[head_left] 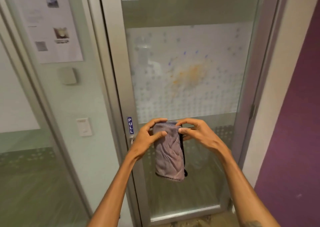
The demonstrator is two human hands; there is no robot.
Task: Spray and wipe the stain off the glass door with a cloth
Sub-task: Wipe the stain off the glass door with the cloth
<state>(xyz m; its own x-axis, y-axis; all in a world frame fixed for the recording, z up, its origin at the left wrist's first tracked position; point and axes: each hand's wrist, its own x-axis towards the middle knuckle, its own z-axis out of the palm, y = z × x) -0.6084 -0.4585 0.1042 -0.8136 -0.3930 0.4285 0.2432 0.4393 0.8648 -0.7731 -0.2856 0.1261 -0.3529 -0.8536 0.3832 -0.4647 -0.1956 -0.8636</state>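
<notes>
A glass door in a grey metal frame stands in front of me, with a dotted frosted band across its middle. An orange smeared stain with a few small blue marks above it sits on that band. Below the stain I hold a folded grey cloth that hangs down between my hands. My left hand grips its upper left edge. My right hand pinches its upper right edge. No spray bottle is in view.
A blue PULL sticker is on the door's left frame above the handle. To the left are a glass panel with a paper notice, a card reader and a light switch. A purple wall is on the right.
</notes>
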